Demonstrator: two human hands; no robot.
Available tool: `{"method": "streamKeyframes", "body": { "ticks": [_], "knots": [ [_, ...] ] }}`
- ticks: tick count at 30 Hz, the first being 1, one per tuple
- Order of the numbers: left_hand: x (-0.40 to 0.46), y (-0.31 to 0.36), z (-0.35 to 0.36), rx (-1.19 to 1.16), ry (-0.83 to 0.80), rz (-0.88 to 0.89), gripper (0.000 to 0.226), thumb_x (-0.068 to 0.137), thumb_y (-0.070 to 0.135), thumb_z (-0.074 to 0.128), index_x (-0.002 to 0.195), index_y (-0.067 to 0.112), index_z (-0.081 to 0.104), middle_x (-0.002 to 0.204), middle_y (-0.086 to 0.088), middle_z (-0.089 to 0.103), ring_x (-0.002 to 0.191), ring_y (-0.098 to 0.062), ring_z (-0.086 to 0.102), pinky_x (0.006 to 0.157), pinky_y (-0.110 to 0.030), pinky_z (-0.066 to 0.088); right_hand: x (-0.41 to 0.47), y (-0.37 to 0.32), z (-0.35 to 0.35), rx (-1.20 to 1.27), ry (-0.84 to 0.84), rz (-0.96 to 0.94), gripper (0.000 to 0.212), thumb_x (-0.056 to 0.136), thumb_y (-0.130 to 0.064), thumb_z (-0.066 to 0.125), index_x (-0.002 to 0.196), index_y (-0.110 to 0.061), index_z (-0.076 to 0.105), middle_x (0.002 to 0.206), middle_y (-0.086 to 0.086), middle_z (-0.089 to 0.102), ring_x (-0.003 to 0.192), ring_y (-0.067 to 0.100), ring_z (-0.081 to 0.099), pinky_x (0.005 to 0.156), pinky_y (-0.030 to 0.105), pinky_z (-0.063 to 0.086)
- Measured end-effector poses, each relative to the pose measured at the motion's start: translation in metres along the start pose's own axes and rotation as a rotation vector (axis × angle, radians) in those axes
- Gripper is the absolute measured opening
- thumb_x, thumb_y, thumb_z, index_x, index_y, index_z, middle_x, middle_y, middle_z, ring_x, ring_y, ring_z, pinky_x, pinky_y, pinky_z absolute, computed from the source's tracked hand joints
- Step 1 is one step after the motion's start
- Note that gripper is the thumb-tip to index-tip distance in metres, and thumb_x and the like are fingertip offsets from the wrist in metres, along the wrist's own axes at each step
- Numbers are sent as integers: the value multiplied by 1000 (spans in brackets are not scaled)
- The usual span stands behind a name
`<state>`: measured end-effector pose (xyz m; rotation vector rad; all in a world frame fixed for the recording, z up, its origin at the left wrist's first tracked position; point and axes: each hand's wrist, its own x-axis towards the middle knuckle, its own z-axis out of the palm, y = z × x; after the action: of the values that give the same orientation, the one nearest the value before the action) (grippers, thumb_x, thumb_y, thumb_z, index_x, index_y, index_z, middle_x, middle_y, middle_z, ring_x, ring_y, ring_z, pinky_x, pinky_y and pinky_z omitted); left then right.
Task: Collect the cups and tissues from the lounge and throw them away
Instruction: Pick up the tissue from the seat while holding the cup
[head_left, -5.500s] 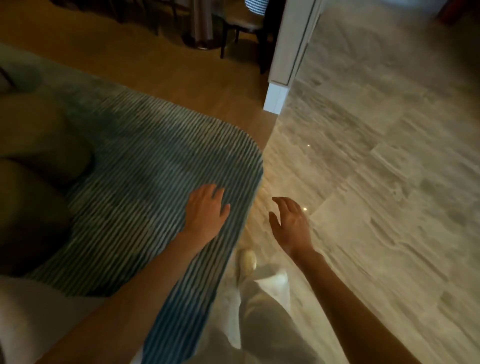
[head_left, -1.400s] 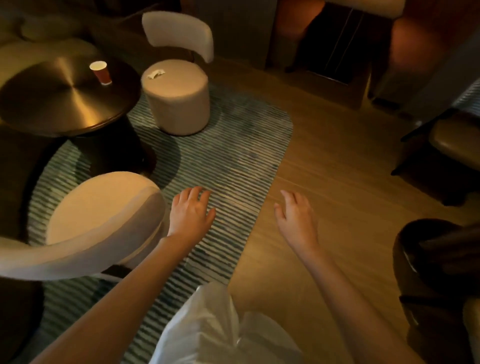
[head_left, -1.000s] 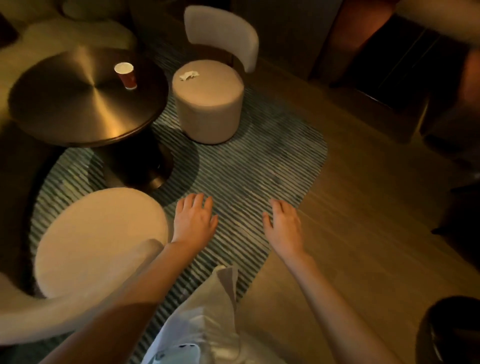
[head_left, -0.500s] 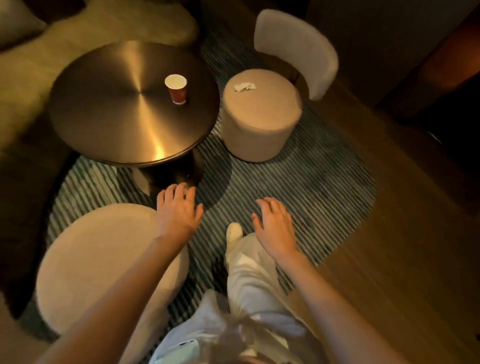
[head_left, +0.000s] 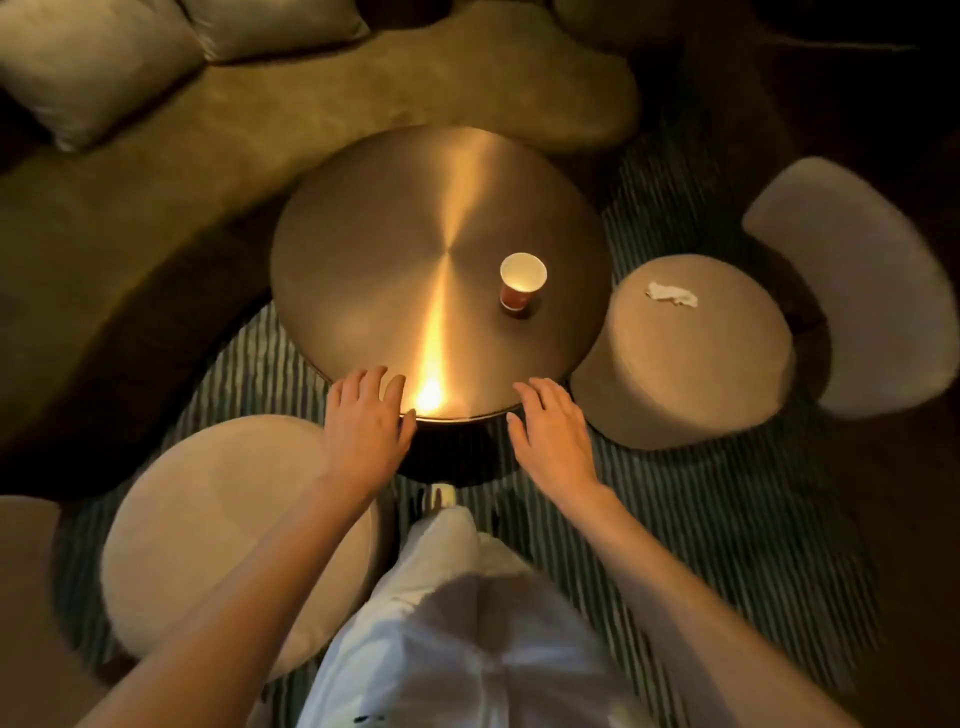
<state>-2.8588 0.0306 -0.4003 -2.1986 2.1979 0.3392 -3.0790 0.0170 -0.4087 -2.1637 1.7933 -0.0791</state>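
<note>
Round brushed-metal table (head_left: 363, 270) bears an upright red paper cup (head_left: 521, 283).

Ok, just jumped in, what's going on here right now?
A person stands at the round metal table, both hands empty: left hand and right hand hover open at its near edge. Nothing is collected yet. A red paper cup stands upright on the table, and a crumpled tissue lies on the stool to the right.
</note>
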Motion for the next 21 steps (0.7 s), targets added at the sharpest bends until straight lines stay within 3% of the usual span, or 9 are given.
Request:
{"method": "streamKeyframes", "body": {
  "ticks": [4, 8, 11, 15, 21],
  "knots": [
    [38, -1, 11, -23, -10, -75, 44, 93, 35, 51, 131, 12, 51, 136, -11, 51, 127, -30, 44, 107, -44, 33, 56, 17, 9, 79, -15, 32, 44, 97, -27, 44, 140, -14, 41, 145, 8, 39, 135, 22, 33, 109, 35, 28],
    [91, 2, 14, -77, -64, -93, 41, 92, 31, 52, 127, 9, 54, 133, -15, 53, 124, -33, 46, 105, -45, 34, 113, 41, 18, 279, 20, 189, 63, 92, -30, 57, 146, -15, 29, 154, 8, 27, 142, 23, 25, 115, 38, 26],
    [130, 4, 16, -73, -93, -66, 41, 92, 32, 53, 128, 11, 53, 134, -14, 52, 126, -32, 44, 105, -45, 34, 155, 63, 27, 543, 52, 360, 80, 82, -30, 72, 147, -17, 27, 151, 5, 31, 139, 21, 30, 112, 32, 28],
    [172, 6, 17, -54, -113, -65, 43, 93, 33, 52, 130, 12, 51, 137, -13, 50, 129, -32, 42, 108, -45, 32, 194, 90, 47, 768, 27, 542, 87, 74, -23, 80, 145, -19, 31, 147, 6, 37, 136, 23, 37, 105, 26, 30],
    [214, 22, 30, -74, -134, -82, 46, 94, 33, 50, 133, 11, 48, 138, -13, 48, 131, -31, 40, 110, -44, 29, 231, 106, 78, 846, -32, 459, 88, 63, -22, 86, 139, -20, 41, 140, 4, 48, 129, 20, 45, 107, 34, 39]
  ]
}}
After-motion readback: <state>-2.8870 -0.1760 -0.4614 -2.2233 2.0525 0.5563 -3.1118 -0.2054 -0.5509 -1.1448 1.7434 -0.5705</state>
